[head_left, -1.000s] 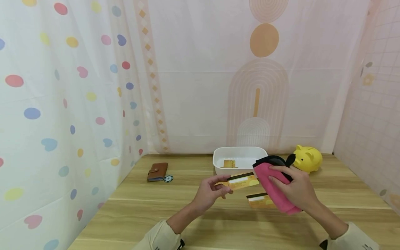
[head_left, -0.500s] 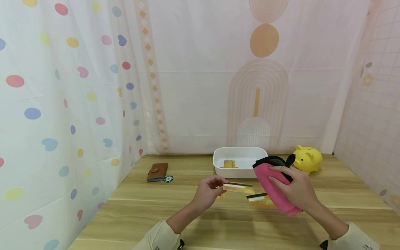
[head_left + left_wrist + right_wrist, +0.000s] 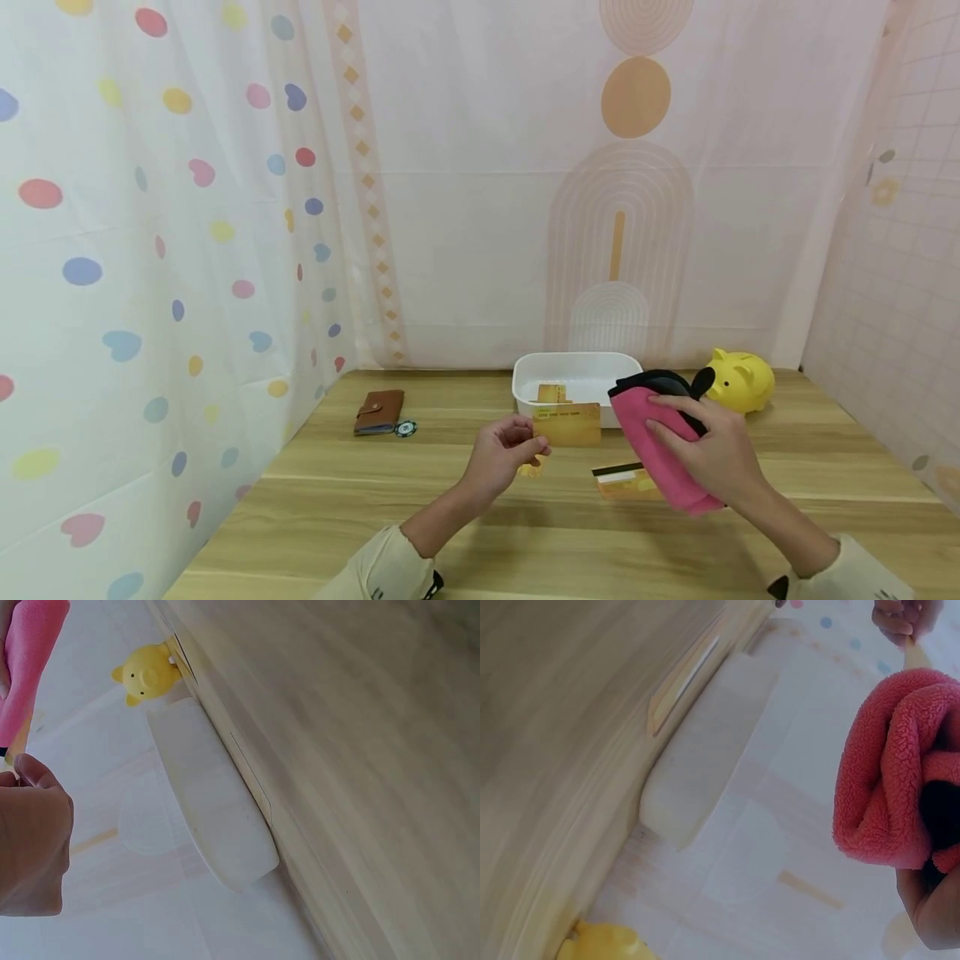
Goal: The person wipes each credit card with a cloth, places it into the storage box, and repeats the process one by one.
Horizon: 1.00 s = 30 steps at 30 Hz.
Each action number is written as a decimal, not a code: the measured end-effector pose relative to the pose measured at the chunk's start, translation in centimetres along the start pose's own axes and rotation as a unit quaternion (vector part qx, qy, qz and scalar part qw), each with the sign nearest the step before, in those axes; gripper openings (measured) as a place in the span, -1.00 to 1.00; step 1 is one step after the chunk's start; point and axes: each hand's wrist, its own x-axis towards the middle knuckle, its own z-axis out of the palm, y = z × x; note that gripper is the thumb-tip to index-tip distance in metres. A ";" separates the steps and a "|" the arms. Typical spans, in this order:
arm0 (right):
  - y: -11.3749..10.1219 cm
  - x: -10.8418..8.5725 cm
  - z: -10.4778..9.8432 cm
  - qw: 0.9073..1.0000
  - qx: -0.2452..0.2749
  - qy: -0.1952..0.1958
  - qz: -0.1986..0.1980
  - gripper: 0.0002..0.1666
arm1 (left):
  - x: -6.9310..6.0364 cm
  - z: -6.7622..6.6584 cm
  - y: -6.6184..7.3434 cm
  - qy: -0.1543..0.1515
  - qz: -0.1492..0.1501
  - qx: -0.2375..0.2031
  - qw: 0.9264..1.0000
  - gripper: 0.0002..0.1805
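My left hand (image 3: 504,457) pinches an orange-gold card (image 3: 567,425) by its left end, its face with a number line showing, held up in front of the white tray. My right hand (image 3: 712,446) grips a folded pink cloth item with black edging (image 3: 660,450), close to the card's right side. Under the cloth's left edge, another card (image 3: 622,482) with a black stripe lies on the table, partly hidden. A small orange-gold piece (image 3: 531,468) shows just behind my left fingers. In the right wrist view the pink cloth (image 3: 877,787) looks fluffy and folded over.
The white tray (image 3: 637,365) stands at the back with a gold card (image 3: 551,392) inside. A yellow piggy bank (image 3: 742,382) is at the back right. On the left lie a brown wallet (image 3: 379,412) and a dark green-and-white chip (image 3: 406,428).
The card in my left hand has turned over, from its black-striped side through a nearly edge-on tilt to its gold numbered side. My right hand and the pink cloth have barely moved.
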 end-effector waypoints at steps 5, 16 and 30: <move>-0.6 0.0 0.0 1.000 0.001 0.007 -0.005 -0.54 | -0.1 0.0 0.1 -0.015 -0.007 -0.014 1.000 -0.77; -1.4 0.3 0.4 0.996 0.024 0.080 -0.032 -0.52 | 0.0 0.3 0.1 -0.027 -0.034 -0.040 0.998 -0.80; -2.6 0.1 1.1 0.994 0.068 0.072 -0.054 -0.52 | 0.3 0.7 0.4 0.026 -0.078 -0.058 0.995 -0.81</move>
